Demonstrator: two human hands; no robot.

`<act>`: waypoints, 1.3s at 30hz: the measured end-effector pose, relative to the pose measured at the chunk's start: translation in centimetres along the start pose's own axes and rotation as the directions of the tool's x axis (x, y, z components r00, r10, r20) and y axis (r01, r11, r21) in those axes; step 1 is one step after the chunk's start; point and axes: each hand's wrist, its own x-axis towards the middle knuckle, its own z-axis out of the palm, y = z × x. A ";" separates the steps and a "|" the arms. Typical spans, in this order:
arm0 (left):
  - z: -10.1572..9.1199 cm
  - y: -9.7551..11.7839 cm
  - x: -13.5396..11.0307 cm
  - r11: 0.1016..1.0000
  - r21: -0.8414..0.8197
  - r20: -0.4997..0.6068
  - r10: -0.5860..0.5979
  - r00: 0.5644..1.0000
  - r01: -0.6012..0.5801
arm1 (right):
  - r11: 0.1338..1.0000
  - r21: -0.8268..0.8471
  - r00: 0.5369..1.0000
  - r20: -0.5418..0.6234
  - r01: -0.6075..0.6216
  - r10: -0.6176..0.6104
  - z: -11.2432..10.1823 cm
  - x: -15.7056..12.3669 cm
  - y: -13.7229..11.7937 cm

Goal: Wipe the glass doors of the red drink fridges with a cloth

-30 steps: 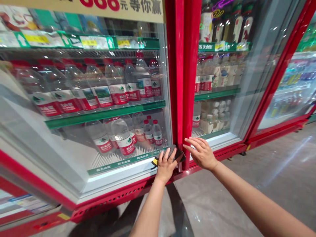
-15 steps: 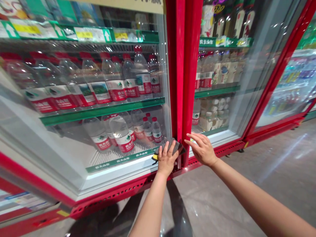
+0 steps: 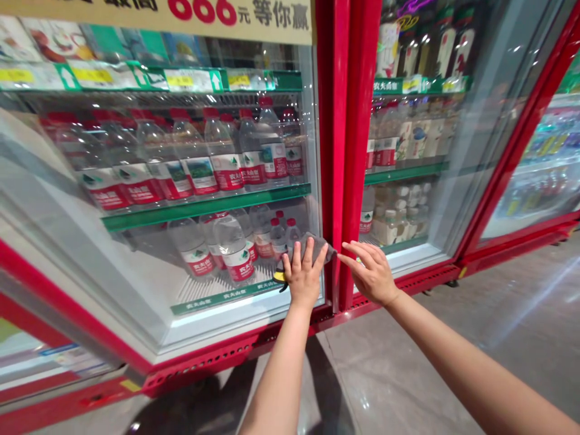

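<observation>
With fingers spread flat, my left hand (image 3: 303,281) presses a grey cloth (image 3: 318,244) against the lower right part of a glass fridge door, beside its red frame (image 3: 329,151). A yellow-and-black piece (image 3: 279,277) shows at the cloth's left edge. My right hand (image 3: 372,275) has its fingers stretched out at the neighbouring door's red frame (image 3: 354,199); whether the fingertips touch it I cannot tell. Behind the left door's glass, water bottles (image 3: 235,260) with red-and-white labels stand on the bottom shelf, partly hidden by my left hand and the cloth.
A fuller row of water bottles (image 3: 226,160) stands on the green-edged shelf (image 3: 208,207) above. A beige sign (image 3: 244,18) crosses the door's top. More red-framed fridges (image 3: 512,127) stretch away right. Grey floor (image 3: 408,374) lies below.
My left hand and the cloth have moved up the glass a little. My right hand has hardly moved. The view has tilted slightly up, showing more of the sign.
</observation>
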 end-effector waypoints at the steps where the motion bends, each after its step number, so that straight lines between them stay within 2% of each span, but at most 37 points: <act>1: 0.4 -0.2 -1.3 0.999 0.001 0.019 0.044 0.999 -0.044 | 1.000 0.003 1.000 0.003 0.005 -0.005 0.0 -0.1 -0.1; 4: 1.5 -1.1 -5.5 0.982 -0.012 0.080 0.189 0.979 -0.189 | 0.999 0.013 0.999 0.026 0.038 -0.039 0.0 -0.1 -0.4; 6: 1.4 -1.7 -6.4 0.964 -0.013 0.097 0.267 0.959 -0.267 | 0.997 0.026 0.996 0.039 0.077 -0.078 0.0 0.1 -0.6; 7: 1.1 -1.9 -5.9 0.960 -0.008 0.097 0.278 0.956 -0.279 | 0.994 0.034 0.994 0.044 0.100 -0.101 0.1 0.2 -0.8; 9: 0.0 -2.2 -3.7 0.978 0.016 0.076 0.207 0.975 -0.209 | 0.990 0.049 0.989 0.056 0.135 -0.138 0.3 0.6 -1.0; 12: -1.7 -2.5 -0.3 0.998 0.055 -0.006 -0.022 1.000 0.022 | 0.989 0.061 0.989 0.056 0.134 -0.138 0.8 1.1 -1.4; 14: -2.2 -2.8 -0.3 0.993 0.076 -0.050 -0.090 0.995 0.094 | 0.992 0.064 0.992 0.056 0.109 -0.113 1.1 1.3 -1.8; 15: -2.1 -3.1 -1.2 0.993 0.087 -0.056 -0.072 0.996 0.077 | 0.992 0.067 0.993 0.059 0.103 -0.107 1.3 1.4 -2.0; 17: -1.8 -3.8 -3.9 0.993 0.105 -0.025 0.057 0.998 -0.054 | 0.991 0.079 0.991 0.066 0.112 -0.117 1.6 1.6 -2.5; 19: -1.5 -4.5 -6.4 0.966 0.096 0.038 0.239 0.970 -0.242 | 0.986 0.094 0.987 0.071 0.140 -0.147 1.7 1.7 -3.1; 21: -1.6 -5.4 -7.2 0.936 0.083 0.080 0.337 0.938 -0.343 | 0.981 0.106 0.983 0.070 0.162 -0.170 1.9 2.0 -3.7; 23: -2.2 -6.5 -6.3 0.951 0.105 0.068 0.283 0.957 -0.289 | 0.980 0.110 0.983 0.066 0.166 -0.174 2.0 2.3 -4.1; 25: -3.1 -7.6 -4.8 0.981 0.150 -0.002 0.126 0.992 -0.125 | 0.982 0.107 0.986 0.052 0.154 -0.161 2.2 2.6 -4.4; 28: -4.2 -9.0 -4.6 0.978 0.187 -0.101 -0.071 0.992 0.089 | 0.984 0.105 0.988 0.036 0.145 -0.149 2.5 2.9 -4.8; 30: -4.4 -9.4 -6.1 0.978 0.191 -0.080 -0.075 0.994 0.089 | 0.982 0.110 0.987 0.034 0.152 -0.156 2.8 2.9 -5.2; 33: -4.4 -9.5 -8.2 0.980 0.177 0.025 0.093 0.995 -0.096 | 0.975 0.134 0.981 0.059 0.178 -0.187 3.4 3.1 -6.2; 35: -4.7 -9.7 -8.0 0.967 0.159 0.075 0.189 0.979 -0.198 | 0.968 0.152 0.974 0.079 0.201 -0.214 3.7 3.4 -7.1; 37: -5.4 -10.5 -6.7 0.972 0.165 0.078 0.155 0.985 -0.166 | 0.964 0.161 0.970 0.082 0.213 -0.228 4.0 3.9 -7.9; 39: -6.4 -11.7 -5.5 0.983 0.184 0.026 0.000 1.000 -0.005 | 0.965 0.162 0.973 0.069 0.207 -0.220 4.3 4.5 -8.5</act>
